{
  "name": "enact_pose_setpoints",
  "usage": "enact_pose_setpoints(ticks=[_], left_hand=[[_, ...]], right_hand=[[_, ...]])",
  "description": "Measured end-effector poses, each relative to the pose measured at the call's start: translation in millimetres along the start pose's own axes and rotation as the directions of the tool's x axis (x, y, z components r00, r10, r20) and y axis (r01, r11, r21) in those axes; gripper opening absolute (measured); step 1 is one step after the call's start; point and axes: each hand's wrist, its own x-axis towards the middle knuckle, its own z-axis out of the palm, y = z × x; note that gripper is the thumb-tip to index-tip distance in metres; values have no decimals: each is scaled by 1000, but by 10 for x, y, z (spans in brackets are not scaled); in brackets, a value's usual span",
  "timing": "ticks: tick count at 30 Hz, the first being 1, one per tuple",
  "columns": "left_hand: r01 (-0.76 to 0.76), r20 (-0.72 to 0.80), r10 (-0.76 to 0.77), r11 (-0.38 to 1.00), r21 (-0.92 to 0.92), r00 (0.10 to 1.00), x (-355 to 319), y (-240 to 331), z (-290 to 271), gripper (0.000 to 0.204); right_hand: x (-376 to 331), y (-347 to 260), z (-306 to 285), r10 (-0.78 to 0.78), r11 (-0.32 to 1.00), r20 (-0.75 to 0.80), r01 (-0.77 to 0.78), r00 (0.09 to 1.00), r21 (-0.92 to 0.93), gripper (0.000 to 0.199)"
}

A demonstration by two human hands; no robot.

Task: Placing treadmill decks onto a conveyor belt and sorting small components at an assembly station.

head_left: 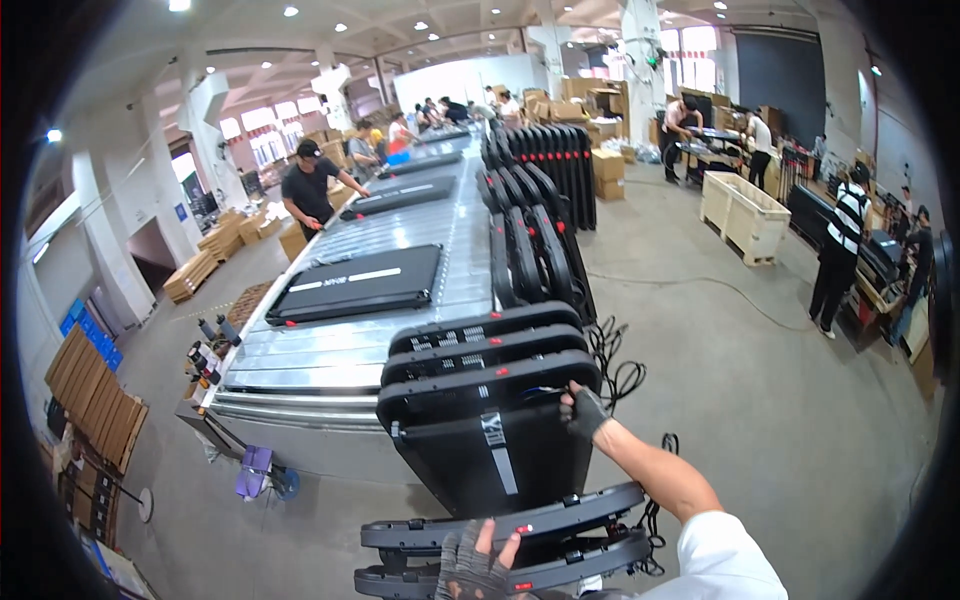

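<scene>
My right hand (586,414), in a dark fingerless glove, is at the right end of an upright black walking pad (462,460) with a pale stripe down its belt. Its fingers are closed, and a thin pale bluish piece (545,390) shows beside the fingertips, too small to name. Nearer to me, my left hand (478,564), also gloved, lies with fingers stretched out against another black walking pad (420,535) with red end marks. A further black pad (590,565) stands just below that one, partly cut off by the frame.
Upright black pads (520,250) line the right side of a long metal roller conveyor (300,350). Flat pads (350,285) lie on the conveyor, and a worker (310,185) stands at its left. Black cables (625,375) hang beside the pads. A wooden crate (745,215) stands farther right.
</scene>
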Motion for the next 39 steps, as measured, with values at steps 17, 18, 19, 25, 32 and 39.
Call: enact_pose_setpoints(ticks=[17,18,19,25,32,39], left_hand=[[-8,-33,10,998,66,999,248,-176,56,90],[-22,-41,26,995,95,999,272,-191,89,88],[-21,-43,25,996,86,999,284,-157,70,88],[4,8,-5,995,97,1000,267,-270,83,91],[-5,22,2,991,132,1000,345,-237,58,108],[-86,0,87,988,125,996,416,-376,78,108]], right_hand=[[-273,-242,-805,-267,-624,171,-35,948,-780,33],[-299,-161,-724,-142,-680,212,61,967,-731,33],[-405,-96,-737,-19,-714,229,148,973,-685,33],[-601,-460,468,-271,-691,729,401,628,-602,26],[-159,-739,636,-363,-573,663,404,655,-713,33],[-825,-482,482,-350,-521,624,409,698,-749,35]])
